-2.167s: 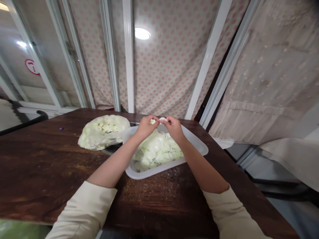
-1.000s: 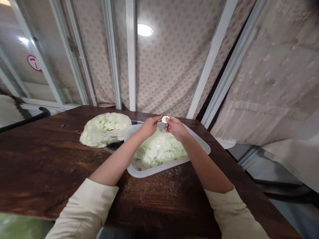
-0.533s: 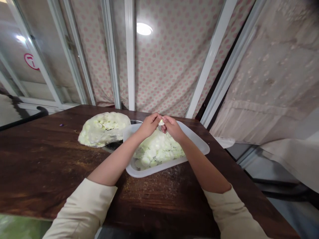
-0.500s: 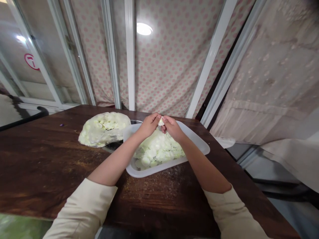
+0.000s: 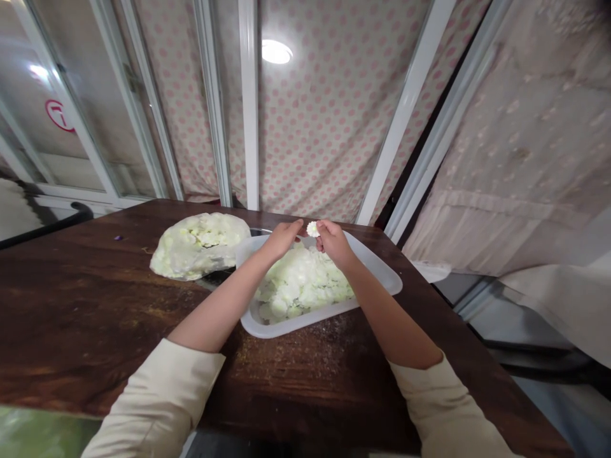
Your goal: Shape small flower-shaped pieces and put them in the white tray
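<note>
Head view: right hand (image 5: 334, 243) pinches a white piece (image 5: 313, 229), left hand (image 5: 282, 239) half-open beside it; a pale heap (image 5: 300, 286) remains in the tray (image 5: 305, 326) below the hands, and a wrapped mound (image 5: 198, 247) sits left of them.

Pink-dotted cloth (image 5: 324, 127) hangs behind white frames (image 5: 249, 95), a round light (image 5: 275, 51) glowing above the dark wooden table (image 5: 71, 305).

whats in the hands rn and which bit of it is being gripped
A small pale lump is pinched at its lower right edge by the fingertips of the right hand. The left hand seems to be just beside it, not holding it.
</note>
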The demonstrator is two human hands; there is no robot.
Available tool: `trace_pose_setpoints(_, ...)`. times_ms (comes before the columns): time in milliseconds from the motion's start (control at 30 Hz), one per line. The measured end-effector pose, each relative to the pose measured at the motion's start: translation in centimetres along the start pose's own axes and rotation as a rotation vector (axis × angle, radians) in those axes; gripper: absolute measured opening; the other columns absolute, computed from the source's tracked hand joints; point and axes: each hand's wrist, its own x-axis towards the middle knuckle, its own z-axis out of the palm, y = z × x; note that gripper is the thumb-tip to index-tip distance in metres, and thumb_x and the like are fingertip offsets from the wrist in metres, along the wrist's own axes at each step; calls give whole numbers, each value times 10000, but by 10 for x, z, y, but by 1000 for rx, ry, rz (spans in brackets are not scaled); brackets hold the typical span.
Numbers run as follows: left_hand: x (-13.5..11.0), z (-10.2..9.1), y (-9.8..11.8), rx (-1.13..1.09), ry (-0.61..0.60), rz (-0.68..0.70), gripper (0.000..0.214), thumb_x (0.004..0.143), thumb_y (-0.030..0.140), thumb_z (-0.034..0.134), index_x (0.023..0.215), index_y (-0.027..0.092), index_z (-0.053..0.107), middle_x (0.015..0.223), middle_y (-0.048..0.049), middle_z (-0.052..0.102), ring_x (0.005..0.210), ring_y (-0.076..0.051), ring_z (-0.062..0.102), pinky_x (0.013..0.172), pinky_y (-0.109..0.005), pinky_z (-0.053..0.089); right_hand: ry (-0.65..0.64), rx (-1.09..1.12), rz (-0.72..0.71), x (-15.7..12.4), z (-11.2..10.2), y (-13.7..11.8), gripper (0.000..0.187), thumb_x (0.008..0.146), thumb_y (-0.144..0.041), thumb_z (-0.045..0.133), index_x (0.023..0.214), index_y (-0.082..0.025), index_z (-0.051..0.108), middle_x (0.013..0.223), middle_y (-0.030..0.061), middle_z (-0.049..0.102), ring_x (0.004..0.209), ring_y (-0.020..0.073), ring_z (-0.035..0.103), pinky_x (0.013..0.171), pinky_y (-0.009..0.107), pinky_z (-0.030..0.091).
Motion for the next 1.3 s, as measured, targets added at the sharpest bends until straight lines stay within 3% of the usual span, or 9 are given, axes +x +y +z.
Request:
trace_pose_setpoints(167, -4, 0, 4, 46, 4, 179, 332, 781, 438, 499, 603, 159, 469, 561, 26, 476, 546, -93, 442, 557, -223, 342, -83, -30, -52, -2, 2, 0, 400, 816, -574, 438, 672, -203, 397, 433, -71, 373, 375, 75, 381, 401, 215, 305)
trace_pose_setpoints(333, -5, -1, 7, 185, 60, 281, 350, 832, 388, 411, 559, 170, 393, 509, 40, 405, 504, -83, 368, 519, -222, 282, -140, 2, -100, -5, 4, -3, 430, 811, -617, 411, 693, -203, 397, 453, -70, 381, 391, 76, 390, 405, 207, 317)
trace_pose_setpoints(467, -4, -1, 5, 208, 70, 204, 386, 841, 396, 382, 530, 169, 417, 485, 28, 438, 475, -91, 401, 514, -230, 297, -149, -41, -124, -6, 4, -3, 431, 818, -610, 417, 687, -198, 410, 451, -63, 399, 400, 77, 391, 419, 208, 324)
trace_pose_setpoints(667, 7, -7, -11, 155, 243, 54, 354, 808, 389, 406, 573, 154, 526, 521, -2, 525, 496, -115, 460, 538, -244, 338, -45, -5, -79, -2, 2, -2, 437, 796, -622, 445, 672, -205, 399, 449, -71, 332, 372, 78, 361, 386, 220, 290)
trace_pose_setpoints(800, 9, -4, -12, 58, 182, 35, 276, 753, 383, 470, 633, 149, 552, 619, -8, 557, 609, -127, 499, 578, -237, 366, 29, -6, -37, 0, 1, 0, 442, 787, -622, 458, 650, -208, 379, 443, -71, 314, 362, 78, 344, 375, 226, 275)
trace_pose_setpoints(900, 5, 0, -6, -53, 94, 77, 287, 774, 413, 450, 709, 152, 550, 729, -15, 571, 686, -126, 508, 620, -234, 389, 1, -68, -66, -1, 1, 1, 432, 805, -606, 441, 650, -206, 391, 442, -65, 339, 369, 83, 365, 391, 230, 292)
trace_pose_setpoints(1033, 1, 1, -2, -21, -23, 167, 322, 767, 451, 502, 632, 160, 471, 579, 31, 437, 558, -90, 408, 560, -224, 337, -45, -132, -99, -3, 3, 0, 415, 831, -586, 415, 666, -206, 403, 437, -62, 360, 380, 88, 372, 406, 230, 297)
trace_pose_setpoints(1167, 2, -1, -3, 8, 4, 250, 303, 796, 426, 473, 645, 162, 469, 563, 42, 413, 538, -83, 389, 542, -218, 313, -99, -131, -135, -6, 5, -4, 405, 848, -576, 391, 686, -205, 408, 450, -61, 378, 396, 88, 383, 424, 226, 312)
trace_pose_setpoints(1300, 1, -1, -1, 101, 67, 243, 344, 826, 415, 415, 592, 165, 445, 517, 41, 392, 510, -87, 371, 521, -227, 289, -138, -135, -180, -6, 6, -2, 385, 845, -553, 420, 684, -204, 392, 475, -60, 388, 411, 85, 386, 438, 224, 316)
